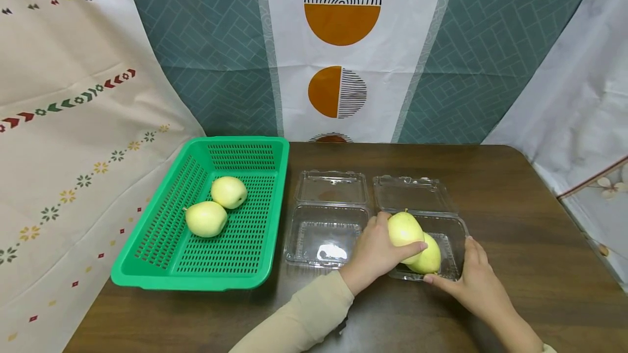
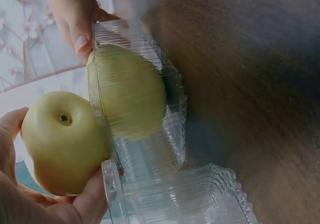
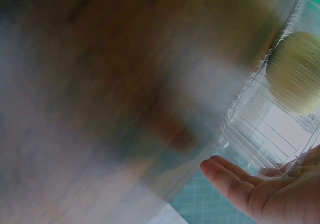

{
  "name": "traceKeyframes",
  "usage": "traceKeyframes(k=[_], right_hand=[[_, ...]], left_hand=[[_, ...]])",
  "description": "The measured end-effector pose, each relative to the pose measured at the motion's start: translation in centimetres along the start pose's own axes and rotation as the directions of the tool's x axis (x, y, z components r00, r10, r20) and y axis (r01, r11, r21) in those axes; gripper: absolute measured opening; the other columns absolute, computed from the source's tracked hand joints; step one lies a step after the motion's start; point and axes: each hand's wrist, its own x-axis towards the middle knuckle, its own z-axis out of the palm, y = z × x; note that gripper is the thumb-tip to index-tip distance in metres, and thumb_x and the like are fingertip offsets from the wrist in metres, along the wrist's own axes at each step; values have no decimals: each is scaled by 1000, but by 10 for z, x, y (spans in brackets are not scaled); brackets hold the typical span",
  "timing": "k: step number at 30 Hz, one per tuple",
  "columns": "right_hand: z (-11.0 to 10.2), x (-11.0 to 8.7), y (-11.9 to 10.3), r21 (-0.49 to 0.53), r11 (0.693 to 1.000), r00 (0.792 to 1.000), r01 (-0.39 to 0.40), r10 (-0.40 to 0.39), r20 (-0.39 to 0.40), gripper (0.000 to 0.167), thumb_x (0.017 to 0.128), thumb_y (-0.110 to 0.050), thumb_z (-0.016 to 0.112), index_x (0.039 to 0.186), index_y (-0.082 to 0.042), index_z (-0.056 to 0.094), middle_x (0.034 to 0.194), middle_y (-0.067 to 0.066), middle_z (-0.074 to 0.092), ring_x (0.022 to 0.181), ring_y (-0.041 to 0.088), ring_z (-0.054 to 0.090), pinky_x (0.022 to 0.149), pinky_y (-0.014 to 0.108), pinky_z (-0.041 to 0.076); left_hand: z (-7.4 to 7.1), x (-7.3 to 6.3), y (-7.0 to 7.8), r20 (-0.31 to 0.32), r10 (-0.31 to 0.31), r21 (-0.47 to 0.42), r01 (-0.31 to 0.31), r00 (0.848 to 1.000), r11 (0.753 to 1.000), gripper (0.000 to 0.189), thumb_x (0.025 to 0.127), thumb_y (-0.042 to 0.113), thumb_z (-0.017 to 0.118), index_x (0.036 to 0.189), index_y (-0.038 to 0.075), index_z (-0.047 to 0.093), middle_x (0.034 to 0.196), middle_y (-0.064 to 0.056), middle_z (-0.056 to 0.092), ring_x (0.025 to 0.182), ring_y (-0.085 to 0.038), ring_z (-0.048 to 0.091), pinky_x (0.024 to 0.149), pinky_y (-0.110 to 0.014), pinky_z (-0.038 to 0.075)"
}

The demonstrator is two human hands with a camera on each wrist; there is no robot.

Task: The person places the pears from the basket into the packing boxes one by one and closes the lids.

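The left hand [image 1: 378,252] had a pear [image 1: 404,233] between thumb and fingers, spread only as far apart as the fruit's width. The thumb lay across the near side and the fingertips pressed the far left side, so the pear sat at the front of the grip, with much of its skin bare beyond the fingers. In the left wrist view its dimpled end faced the camera, and a brownish patch showed low on it.

That pear was over the left part of the right box [image 1: 452,229], up at its rim. A second pear [image 1: 430,255] lay inside the box, just to the right of the held one and partly behind it in the head view; whether the two touched could not be told.

The right hand [image 1: 473,282] held the near right corner of the same box, thumb at the front rim and fingers along the right wall, with the wall between them. The box's lid [image 1: 409,195] lay open toward the back.

Just left stood the left box [image 1: 324,233], also open. Farther left, the green basket [image 1: 196,282] held two more pears [image 1: 206,219], side by side, well apart from both hands, on the brown table [image 1: 530,244]
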Motion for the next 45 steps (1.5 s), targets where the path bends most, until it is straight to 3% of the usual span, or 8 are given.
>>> traceKeyframes(k=[15, 18, 21, 25, 30, 39, 45], right_hand=[[1, -1, 2, -3, 1000, 1000, 8, -8, -19, 120, 68, -54, 79, 135, 26, 19, 136, 47, 26, 111, 66, 38, 74, 69, 44], [1, -1, 2, -3, 1000, 1000, 8, -8, -21, 120, 67, -54, 79, 135, 26, 19, 136, 47, 26, 112, 66, 38, 74, 69, 44], [1, -1, 2, -3, 1000, 1000, 6, -6, -9, 120, 68, -54, 78, 135, 26, 19, 136, 48, 25, 112, 67, 37, 74, 69, 44], [2, -2, 2, 8, 1000, 1000, 3, -3, 0, 120, 69, -54, 78, 135, 26, 18, 136, 48, 25, 113, 67, 36, 75, 69, 43], [3, -3, 0, 21, 1000, 1000, 16, -16, -7, 118, 69, -53, 79, 135, 25, 19, 136, 48, 26, 114, 66, 36, 76, 70, 43], [1, -2, -1, 21, 999, 999, 33, -33, -16, 118, 68, -52, 79, 135, 24, 20, 135, 49, 26, 110, 69, 39, 68, 67, 47], [1, 0, -1, 30, 999, 999, 41, -40, -32, 116, 67, -52, 80, 134, 23, 23, 135, 47, 28, 111, 66, 40, 69, 67, 47]], left_hand=[[5, 2, 2, -7, 25, -9, -25, 1000, 1000, 74, 67, 55, 78, 117, 6, 56, 96, 1, 60, 81, -10, 55, 62, -21, 43], [9, 2, 2, -9, 40, 24, -40, 999, 999, 71, 66, 55, 79, 112, 7, 58, 92, 1, 61, 78, -10, 55, 60, -20, 42], [13, 1, 2, -5, 68, 120, -67, 998, 991, 68, 64, 57, 79, 108, 9, 59, 88, 2, 61, 77, -10, 54, 58, -19, 40], [18, -1, 1, -2, 130, 279, -125, 991, 952, 68, 64, 60, 78, 106, 9, 60, 86, 2, 61, 80, -11, 54, 60, -18, 40], [21, -2, 2, 12, 182, 413, -170, 983, 895, 70, 66, 64, 74, 105, 8, 58, 84, 3, 58, 80, -9, 52, 61, -17, 41], [26, -3, 1, -6, 231, 512, -196, 973, 837, 71, 68, 67, 70, 106, 8, 57, 84, 3, 56, 79, -9, 50, 60, -18, 42], [31, -5, 1, -50, 260, 603, -178, 964, 777, 70, 64, 67, 73, 102, 11, 56, 81, 4, 54, 76, -9, 48, 57, -18, 41]])
